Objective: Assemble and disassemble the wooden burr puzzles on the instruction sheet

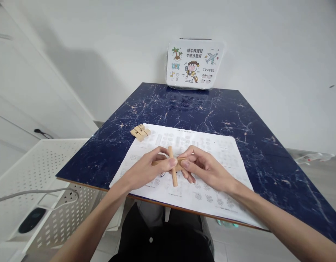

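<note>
My left hand [158,165] and my right hand [199,165] meet above a printed sheet [181,189], both closed on wooden puzzle pieces. An upright wooden stick [170,153] crosses over a sideways wooden piece [180,164], with my left thumb pressing where they cross. My right thumb and fingers pinch the right end of the sideways piece. Fingers hide part of it, so I cannot tell how the pieces fit together. Several notched wooden blocks [140,132] lie grouped at the sheet's upper left corner.
A white illustrated case [195,63] leans on the wall at the back of the dark blue marbled table [184,105]. Left of the table stands a white perforated rack [58,156] with a grey cable [28,193] and a black oval device [32,220].
</note>
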Available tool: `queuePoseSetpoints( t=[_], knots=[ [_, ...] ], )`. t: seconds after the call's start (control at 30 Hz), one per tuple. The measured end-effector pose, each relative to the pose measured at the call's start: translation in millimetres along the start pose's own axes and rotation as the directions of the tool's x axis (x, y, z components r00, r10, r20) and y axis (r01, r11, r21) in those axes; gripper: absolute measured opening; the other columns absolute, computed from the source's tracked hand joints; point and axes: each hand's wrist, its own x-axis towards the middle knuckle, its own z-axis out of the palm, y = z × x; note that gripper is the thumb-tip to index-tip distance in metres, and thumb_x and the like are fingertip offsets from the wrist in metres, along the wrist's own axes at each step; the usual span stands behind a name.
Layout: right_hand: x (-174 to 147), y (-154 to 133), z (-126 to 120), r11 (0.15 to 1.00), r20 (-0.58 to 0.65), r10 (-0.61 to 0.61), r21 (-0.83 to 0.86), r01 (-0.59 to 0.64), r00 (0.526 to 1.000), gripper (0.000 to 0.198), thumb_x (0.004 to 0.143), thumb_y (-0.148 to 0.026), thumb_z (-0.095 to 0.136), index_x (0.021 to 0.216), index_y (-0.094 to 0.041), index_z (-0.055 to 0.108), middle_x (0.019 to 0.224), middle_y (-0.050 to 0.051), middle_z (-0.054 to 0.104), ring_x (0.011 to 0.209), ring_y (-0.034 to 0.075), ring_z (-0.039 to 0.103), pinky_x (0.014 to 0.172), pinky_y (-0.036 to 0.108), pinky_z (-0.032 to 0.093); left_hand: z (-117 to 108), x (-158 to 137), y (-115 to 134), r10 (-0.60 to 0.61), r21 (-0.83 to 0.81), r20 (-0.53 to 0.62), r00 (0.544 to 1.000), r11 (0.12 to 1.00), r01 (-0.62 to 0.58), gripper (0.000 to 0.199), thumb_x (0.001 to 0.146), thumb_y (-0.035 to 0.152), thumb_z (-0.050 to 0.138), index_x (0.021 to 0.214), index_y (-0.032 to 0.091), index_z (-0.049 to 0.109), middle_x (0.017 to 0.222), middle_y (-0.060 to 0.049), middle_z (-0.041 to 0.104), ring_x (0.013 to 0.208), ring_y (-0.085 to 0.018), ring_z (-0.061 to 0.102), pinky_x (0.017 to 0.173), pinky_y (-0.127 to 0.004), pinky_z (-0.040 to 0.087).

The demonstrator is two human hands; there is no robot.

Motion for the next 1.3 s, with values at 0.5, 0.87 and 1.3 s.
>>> queuePoseSetpoints(
  t=[0.5, 0.87, 1.3],
  knots=[
    [-4.2, -0.6, -2.1, 0.946, -0.151, -0.163, -0.306, 0.111, 0.975, 0.021, 0.107, -0.041, 0.059, 0.114, -0.022, 0.066, 0.07, -0.004, 0.059, 0.061, 0.012, 0.057, 0.057, 0.026, 0.046, -4.7, -4.8, -6.0, 0.044, -0.169, 0.246, 0.968, 0.986, -0.002, 0.035, 0.09, 0.053, 0.067, 0.11, 0.024, 0.071, 0.117, -0.009, 0.076, 0.103, -0.031, 0.072, 0.093, -0.048, 0.058],
    [-1.1, 7.0, -1.0, 0.906, -0.04, -0.004, -0.424, -0.013, 0.999, 0.034, 0.109, -0.052, 0.048, 0.109, -0.02, 0.059, 0.092, 0.004, 0.064, 0.078, 0.017, 0.058, 0.07, 0.031, 0.049, 8.9, -18.8, -28.2, 0.088, -0.138, -0.111, 0.99, 0.985, -0.103, 0.067, 0.075, 0.036, 0.086, 0.137, 0.028, 0.062, 0.136, -0.01, 0.072, 0.126, -0.036, 0.068, 0.112, -0.056, 0.051],
    [3.0, 11.2, -10.2, 0.944, 0.092, 0.26, -0.236, -0.232, 0.961, 0.038, 0.103, -0.056, 0.059, 0.091, -0.019, 0.061, 0.068, -0.004, 0.051, 0.055, 0.01, 0.041, 0.052, 0.028, 0.032, 1.5, -12.4, -18.3, 0.166, 0.234, -0.005, 0.986, 0.959, -0.16, 0.085, 0.068, 0.037, 0.094, 0.142, 0.028, 0.054, 0.142, -0.008, 0.064, 0.121, -0.03, 0.065, 0.107, -0.045, 0.052]
  ],
)
